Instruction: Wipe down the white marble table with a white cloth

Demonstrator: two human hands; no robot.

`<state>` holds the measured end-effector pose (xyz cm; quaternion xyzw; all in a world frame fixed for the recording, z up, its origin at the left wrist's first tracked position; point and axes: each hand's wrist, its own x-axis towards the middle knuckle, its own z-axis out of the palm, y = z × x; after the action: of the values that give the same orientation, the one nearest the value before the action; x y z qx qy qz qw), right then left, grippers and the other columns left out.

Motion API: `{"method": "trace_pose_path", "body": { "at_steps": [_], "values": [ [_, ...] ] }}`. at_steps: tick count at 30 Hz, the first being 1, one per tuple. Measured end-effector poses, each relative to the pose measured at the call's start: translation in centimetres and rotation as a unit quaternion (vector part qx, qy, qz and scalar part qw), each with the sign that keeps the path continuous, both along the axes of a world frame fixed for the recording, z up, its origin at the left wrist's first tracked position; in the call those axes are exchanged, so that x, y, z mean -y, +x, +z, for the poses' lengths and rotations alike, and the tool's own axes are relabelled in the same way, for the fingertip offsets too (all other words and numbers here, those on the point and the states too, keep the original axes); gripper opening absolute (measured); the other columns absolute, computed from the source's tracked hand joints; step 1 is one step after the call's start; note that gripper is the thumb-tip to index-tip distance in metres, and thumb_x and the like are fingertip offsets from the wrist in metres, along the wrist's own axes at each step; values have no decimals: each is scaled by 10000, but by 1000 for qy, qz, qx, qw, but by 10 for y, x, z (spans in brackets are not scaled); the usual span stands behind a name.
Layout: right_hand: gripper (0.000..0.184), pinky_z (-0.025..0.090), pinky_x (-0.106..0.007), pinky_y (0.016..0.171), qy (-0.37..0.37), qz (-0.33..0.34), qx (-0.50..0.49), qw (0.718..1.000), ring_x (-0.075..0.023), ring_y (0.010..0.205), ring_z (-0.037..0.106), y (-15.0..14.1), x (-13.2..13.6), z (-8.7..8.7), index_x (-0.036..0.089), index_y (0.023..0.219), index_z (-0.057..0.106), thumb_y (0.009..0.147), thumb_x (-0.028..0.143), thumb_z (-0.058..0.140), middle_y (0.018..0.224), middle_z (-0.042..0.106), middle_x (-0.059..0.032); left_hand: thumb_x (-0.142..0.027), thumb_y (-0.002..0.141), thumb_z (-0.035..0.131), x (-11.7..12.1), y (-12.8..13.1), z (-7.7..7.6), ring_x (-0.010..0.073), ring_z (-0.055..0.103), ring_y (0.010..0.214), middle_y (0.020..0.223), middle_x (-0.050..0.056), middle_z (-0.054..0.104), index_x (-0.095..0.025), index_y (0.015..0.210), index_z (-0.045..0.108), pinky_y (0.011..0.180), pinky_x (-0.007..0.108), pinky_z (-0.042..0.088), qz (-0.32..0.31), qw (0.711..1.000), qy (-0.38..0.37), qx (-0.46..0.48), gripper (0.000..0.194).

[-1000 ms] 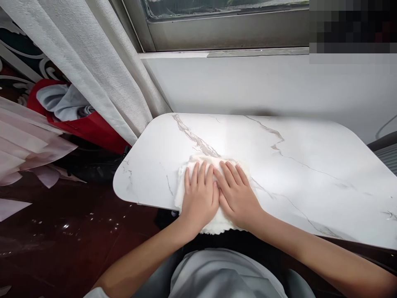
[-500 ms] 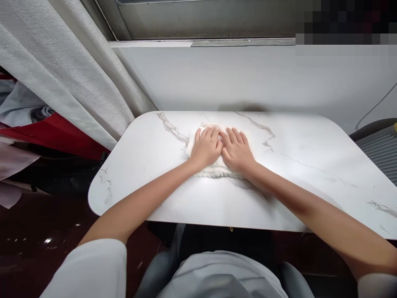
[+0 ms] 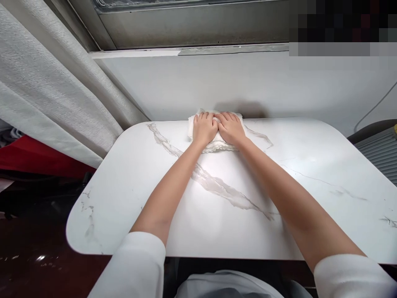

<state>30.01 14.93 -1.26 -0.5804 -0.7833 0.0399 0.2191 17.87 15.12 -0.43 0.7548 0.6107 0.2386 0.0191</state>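
Observation:
A folded white cloth [image 3: 221,145] lies at the far edge of the white marbled table [image 3: 198,227], its back part reaching the wall. My left hand [image 3: 204,128] rests palm down on the left half of the cloth, fingers stretched forward. Beside it, my right hand [image 3: 231,128] presses flat on the right half, fingers likewise extended. The thumbs nearly meet in the middle. Both arms reach out straight over the tabletop, and the palms hide much of the cloth.
A pale wall panel [image 3: 173,87] rises behind the table, under a metal window frame [image 3: 192,29]. A thick light curtain [image 3: 62,74] hangs at the left, with red fabric [image 3: 43,159] below it. At the right stands a ribbed grey object [image 3: 380,149].
Both hands have slid the cloth forward, from the middle of the table to its far edge by the wall. My arms are stretched farther out, and the view has shifted slightly.

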Motion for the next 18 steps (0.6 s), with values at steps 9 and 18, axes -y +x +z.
{"method": "trace_pose_path", "body": {
  "at_steps": [9,18],
  "values": [
    [472,307,-383,1107,10,-20,11,1000,-241,1267,472,42,-7,4,192,1347,553,958,236,289,1373,560,-83,-207,970,287,-10,46,-4,284,499,1241,1237,134,639,-138,1169,625,1170,448,244,13,1000,12,-20,399],
    [492,295,-449,1124,39,-67,19,997,-260,1345,417,69,19,-9,175,1367,536,950,231,280,1445,509,-106,-231,992,274,13,73,-5,266,464,1311,1325,113,606,-148,1230,603,1191,446,236,-21,999,17,-19,415]
  ]
}}
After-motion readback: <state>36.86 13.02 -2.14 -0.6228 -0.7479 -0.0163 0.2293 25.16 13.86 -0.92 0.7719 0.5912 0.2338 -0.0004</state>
